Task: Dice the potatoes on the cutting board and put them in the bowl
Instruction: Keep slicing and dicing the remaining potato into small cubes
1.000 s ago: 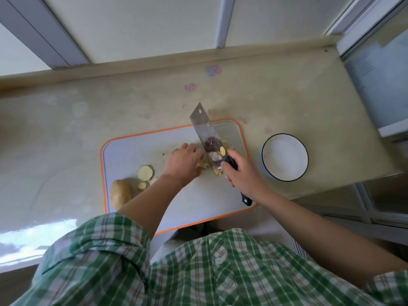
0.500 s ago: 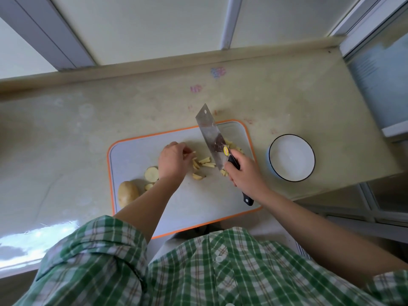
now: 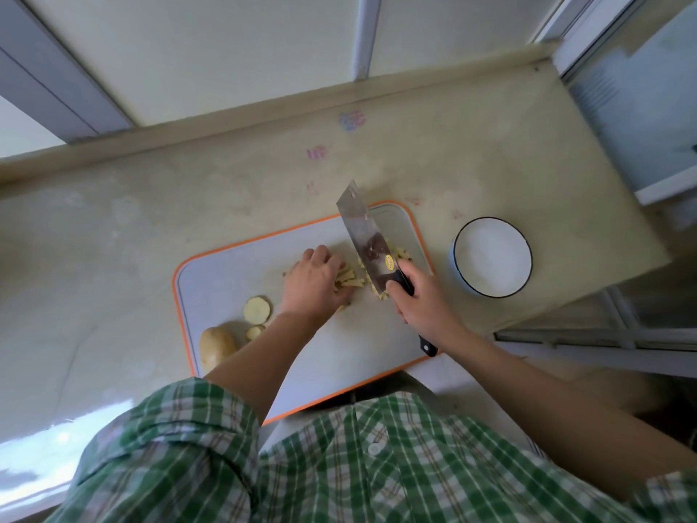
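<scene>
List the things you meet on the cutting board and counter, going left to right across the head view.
Whole potato → round potato slice → left hand → right hand gripping the knife → bowl.

A short-sleeved shirt [image 3: 339,485] in green-and-white plaid (thin brownish lines cross it) shows a small white button [image 3: 373,449]. Left of the button is the wide-hemmed left sleeve [image 3: 177,420], right of it the right sleeve [image 3: 667,492]. Bare arms reach the left hand [image 3: 313,285] and right hand [image 3: 422,303].
</scene>
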`<control>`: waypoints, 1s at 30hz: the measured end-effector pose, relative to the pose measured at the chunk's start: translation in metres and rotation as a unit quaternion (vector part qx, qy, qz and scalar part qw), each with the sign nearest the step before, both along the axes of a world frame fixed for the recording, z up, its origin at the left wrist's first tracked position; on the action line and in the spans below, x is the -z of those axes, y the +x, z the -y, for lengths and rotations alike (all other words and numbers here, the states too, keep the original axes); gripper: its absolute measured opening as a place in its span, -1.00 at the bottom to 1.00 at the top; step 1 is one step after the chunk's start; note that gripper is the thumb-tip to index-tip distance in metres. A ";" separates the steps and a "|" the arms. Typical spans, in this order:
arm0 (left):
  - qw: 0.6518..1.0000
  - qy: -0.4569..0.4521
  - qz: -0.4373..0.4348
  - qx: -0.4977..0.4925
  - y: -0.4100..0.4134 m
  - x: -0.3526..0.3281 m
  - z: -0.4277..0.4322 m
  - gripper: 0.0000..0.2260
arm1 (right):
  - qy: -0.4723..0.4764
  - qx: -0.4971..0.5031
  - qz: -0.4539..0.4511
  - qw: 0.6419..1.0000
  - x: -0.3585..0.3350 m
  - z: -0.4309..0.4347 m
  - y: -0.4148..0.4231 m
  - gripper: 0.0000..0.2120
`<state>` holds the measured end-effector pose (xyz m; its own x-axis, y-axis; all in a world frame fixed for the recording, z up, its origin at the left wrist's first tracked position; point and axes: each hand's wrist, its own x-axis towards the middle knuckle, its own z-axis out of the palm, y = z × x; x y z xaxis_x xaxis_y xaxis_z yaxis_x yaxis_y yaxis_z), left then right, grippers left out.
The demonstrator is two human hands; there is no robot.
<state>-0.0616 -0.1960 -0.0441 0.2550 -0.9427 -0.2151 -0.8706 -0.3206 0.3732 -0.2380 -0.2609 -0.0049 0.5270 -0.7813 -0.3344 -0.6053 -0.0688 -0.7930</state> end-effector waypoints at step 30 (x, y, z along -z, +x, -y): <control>0.978 -0.004 -0.031 -0.207 0.003 0.000 -0.012 -0.64 | -0.167 -0.191 -0.090 0.963 0.013 -0.010 0.017 -0.87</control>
<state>-0.0591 -0.1839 -0.0445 0.6019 -0.7633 -0.2348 -0.6424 -0.6374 0.4254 -0.2214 -0.2512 -0.0175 0.7539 -0.6223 -0.2106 -0.6111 -0.5466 -0.5726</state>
